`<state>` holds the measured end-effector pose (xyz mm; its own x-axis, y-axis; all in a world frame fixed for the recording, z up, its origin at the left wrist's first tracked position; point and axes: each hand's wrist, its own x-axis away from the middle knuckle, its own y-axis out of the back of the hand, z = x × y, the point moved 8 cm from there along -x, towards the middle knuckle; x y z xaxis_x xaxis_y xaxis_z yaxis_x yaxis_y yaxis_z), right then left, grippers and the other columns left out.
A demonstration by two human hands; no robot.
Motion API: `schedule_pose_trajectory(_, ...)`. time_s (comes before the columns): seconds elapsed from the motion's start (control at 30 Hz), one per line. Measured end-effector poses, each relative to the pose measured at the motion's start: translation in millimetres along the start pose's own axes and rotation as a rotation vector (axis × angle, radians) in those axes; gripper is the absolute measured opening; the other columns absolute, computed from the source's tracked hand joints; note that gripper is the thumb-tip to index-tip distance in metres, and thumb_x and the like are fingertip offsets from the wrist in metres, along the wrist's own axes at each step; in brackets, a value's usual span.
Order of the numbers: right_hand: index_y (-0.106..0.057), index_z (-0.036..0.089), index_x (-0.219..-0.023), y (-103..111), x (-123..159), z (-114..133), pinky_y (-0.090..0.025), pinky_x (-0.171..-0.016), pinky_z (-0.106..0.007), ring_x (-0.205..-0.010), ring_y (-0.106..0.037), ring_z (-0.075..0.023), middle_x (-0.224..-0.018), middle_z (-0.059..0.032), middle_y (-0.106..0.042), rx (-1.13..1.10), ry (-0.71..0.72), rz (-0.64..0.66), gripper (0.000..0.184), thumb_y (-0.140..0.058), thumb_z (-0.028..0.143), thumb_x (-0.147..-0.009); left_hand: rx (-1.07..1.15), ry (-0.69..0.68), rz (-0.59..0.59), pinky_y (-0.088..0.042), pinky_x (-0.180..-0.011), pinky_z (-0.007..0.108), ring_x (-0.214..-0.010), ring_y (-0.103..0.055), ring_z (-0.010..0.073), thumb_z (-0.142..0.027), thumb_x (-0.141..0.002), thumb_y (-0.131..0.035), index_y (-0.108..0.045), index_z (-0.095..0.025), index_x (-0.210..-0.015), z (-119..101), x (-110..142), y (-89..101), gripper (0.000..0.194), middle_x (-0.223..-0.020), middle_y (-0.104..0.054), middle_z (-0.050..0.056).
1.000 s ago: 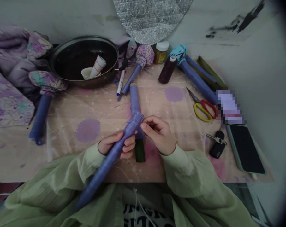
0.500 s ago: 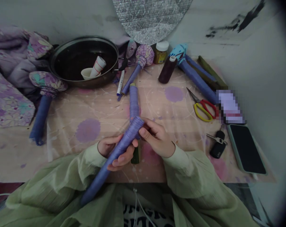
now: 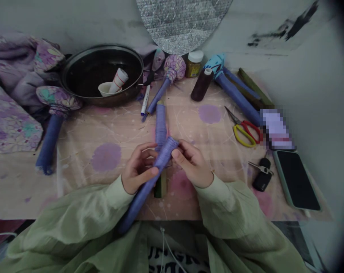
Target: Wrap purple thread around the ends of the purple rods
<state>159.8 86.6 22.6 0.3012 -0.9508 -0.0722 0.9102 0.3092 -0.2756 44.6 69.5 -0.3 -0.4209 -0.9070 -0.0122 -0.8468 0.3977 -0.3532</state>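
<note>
A long stick wound with blue-purple thread (image 3: 149, 184) slants between my hands, its upper end away from me and its lower end by my lap. Around its middle is my left hand (image 3: 138, 167), thumb laid over the front and fingers curled on the far side. My right hand (image 3: 193, 163) pinches the upper end between thumb and fingers. Beneath it, a second thread-wound stick (image 3: 160, 123) lies on the table, its bare greenish lower end (image 3: 158, 189) showing; the held stick hides part of it.
Scissors (image 3: 242, 129), keys (image 3: 262, 174) and a phone (image 3: 297, 180) lie at the right. At the back stand a dark thread spool (image 3: 202, 85), a jar (image 3: 194, 64) and a black pan (image 3: 83, 94). A cloth-headed stick (image 3: 49, 140) lies left; a marker (image 3: 145, 100) lies near the pan.
My left hand has shifted from under the stick to its left side, thumb now on top. The held stick has moved slightly right and stands steeper; my right hand stays at its upper end.
</note>
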Motion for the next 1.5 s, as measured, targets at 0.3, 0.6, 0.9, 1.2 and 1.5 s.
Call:
schedule_pose_trajectory(0.3,-0.057,0.017,-0.095,7,0,-17,-0.035,-0.049,-0.023,-0.053,-0.039,-0.0078,-0.059,0.0058,-0.04,0.103,-0.067,-0.061,0.031,-0.06,0.045,-0.081,-0.756,-0.321,0.034,-0.051,-0.088,0.033,-0.108,-0.058,0.023,-0.015,-0.072,-0.068,-0.036,-0.027,-0.141,-24,8,-7.9,0.076,-0.129,-0.055,0.011)
schedule_pose_trajectory(0.6,-0.057,0.018,-0.086,15,1,-11,-0.033,-0.047,-0.022,-0.05,-0.038,-0.0068,-0.056,0.0065,-0.043,0.156,-0.047,-0.179,0.026,-0.062,0.043,-0.08,-0.732,-0.347,-0.104,-0.055,-0.076,0.026,-0.091,-0.066,0.0173,-0.014,-0.072,-0.068,-0.046,-0.028,-0.135,-23,14,1.6,0.068,-0.128,-0.059,0.009)
schedule_pose_trajectory(0.9,-0.057,0.017,-0.073,11,3,-1,-0.034,-0.047,-0.02,-0.054,-0.043,-0.0067,-0.06,0.0036,-0.049,0.287,0.019,-0.119,0.01,-0.059,0.023,-0.081,-0.59,-0.294,-0.215,-0.056,-0.074,0.024,-0.087,-0.065,0.0146,-0.012,-0.07,-0.07,-0.049,-0.03,-0.131,-21,15,14.3,0.067,-0.121,-0.061,0.006)
schedule_pose_trajectory(1.2,-0.059,0.017,-0.072,12,6,12,-0.033,-0.045,-0.018,-0.05,-0.042,-0.0054,-0.058,0.005,-0.048,0.239,0.084,-0.149,0.008,-0.06,0.019,-0.08,-0.599,-0.293,-0.221,-0.056,-0.074,0.025,-0.089,-0.065,0.0161,-0.011,-0.069,-0.071,-0.05,-0.029,-0.13,-22,17,16.1,0.067,-0.124,-0.059,0.008)
schedule_pose_trajectory(1.5,-0.059,0.018,-0.072,14,4,8,-0.031,-0.044,-0.02,-0.049,-0.038,-0.0058,-0.056,0.005,-0.046,0.215,0.044,-0.166,0.011,-0.061,0.024,-0.08,-0.213,-0.151,-0.107,-0.052,-0.041,0.015,-0.058,-0.062,0.0089,-0.007,-0.072,-0.068,-0.051,-0.035,-0.127,-21,10,6.7,0.065,-0.095,-0.067,0.001)
